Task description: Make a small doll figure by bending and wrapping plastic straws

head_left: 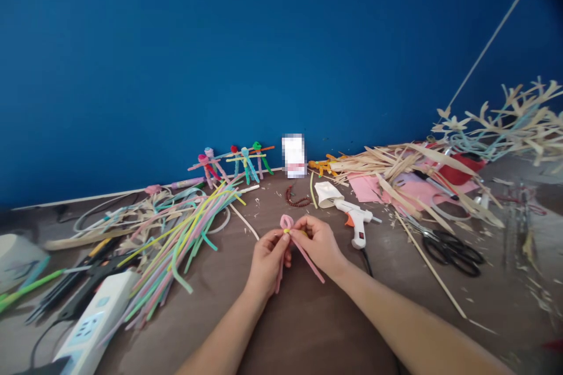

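Between my two hands, above the middle of the table, is a pink pipe cleaner (287, 221) bent into a loop at the top, with two pink ends hanging down. A bit of yellow pipe cleaner (287, 231) crosses just under the loop. My left hand (269, 255) pinches the piece from the left, thumb on the yellow part. From the right, my right hand (317, 243) pinches the same spot with thumb and fingertips. A white glue gun (358, 220) lies to the right of my right hand.
Pastel pipe cleaners (193, 228) lie in a bundle at left, beside a white power strip (97, 316). Small pipe-cleaner figures (246, 164) lean against the blue wall (264, 58). At right are black scissors (453, 249), straw strips (387, 164), pink sheets (365, 187) and a bead bracelet (297, 199).
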`<act>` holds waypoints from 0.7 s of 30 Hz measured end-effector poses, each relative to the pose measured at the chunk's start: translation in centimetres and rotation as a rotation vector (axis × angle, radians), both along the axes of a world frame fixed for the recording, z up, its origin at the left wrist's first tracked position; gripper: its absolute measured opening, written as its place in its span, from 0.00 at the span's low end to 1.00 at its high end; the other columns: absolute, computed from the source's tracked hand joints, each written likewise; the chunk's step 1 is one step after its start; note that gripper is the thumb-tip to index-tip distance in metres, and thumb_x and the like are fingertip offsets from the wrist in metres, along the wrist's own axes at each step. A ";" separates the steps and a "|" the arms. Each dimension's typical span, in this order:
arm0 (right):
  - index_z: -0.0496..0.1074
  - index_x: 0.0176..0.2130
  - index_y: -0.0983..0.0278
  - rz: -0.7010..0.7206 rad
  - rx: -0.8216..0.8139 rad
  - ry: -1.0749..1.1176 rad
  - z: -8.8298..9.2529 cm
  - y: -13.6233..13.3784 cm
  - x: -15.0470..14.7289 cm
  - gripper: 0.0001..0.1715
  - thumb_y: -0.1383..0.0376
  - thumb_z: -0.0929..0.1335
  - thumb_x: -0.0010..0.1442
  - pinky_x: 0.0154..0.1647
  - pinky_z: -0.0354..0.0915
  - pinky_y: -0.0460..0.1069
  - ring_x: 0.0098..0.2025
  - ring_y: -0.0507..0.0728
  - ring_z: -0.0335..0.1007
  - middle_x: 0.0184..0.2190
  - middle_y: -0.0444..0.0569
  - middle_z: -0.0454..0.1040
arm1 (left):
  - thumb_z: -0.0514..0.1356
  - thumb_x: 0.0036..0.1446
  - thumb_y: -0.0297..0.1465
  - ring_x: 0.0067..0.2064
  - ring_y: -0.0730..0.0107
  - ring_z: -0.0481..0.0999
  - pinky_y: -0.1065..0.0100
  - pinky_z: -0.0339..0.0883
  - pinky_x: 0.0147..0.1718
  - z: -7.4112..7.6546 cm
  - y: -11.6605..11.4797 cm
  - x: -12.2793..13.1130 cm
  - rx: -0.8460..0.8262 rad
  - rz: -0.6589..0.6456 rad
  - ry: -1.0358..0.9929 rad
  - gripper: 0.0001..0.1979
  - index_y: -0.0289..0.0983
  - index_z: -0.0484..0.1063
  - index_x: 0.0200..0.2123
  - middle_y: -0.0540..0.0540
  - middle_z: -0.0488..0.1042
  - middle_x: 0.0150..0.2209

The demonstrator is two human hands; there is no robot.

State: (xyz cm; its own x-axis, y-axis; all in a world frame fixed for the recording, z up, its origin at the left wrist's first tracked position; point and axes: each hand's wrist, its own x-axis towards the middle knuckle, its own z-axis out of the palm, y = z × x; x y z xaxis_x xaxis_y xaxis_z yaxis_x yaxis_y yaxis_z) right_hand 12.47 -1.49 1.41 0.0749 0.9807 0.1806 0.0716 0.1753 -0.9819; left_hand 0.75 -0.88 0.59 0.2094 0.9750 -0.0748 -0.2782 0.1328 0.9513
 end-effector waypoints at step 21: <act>0.63 0.27 0.63 0.054 0.094 -0.185 0.6 -0.6 0.3 0.06 0.64 0.63 0.54 0.22 0.58 0.43 0.20 0.48 0.59 0.19 0.41 0.65 | 0.62 0.42 0.38 0.14 0.84 0.53 0.79 0.46 0.12 -0.2 0.0 -0.1 0.037 0.097 0.084 0.15 0.32 0.70 0.31 0.56 0.61 0.15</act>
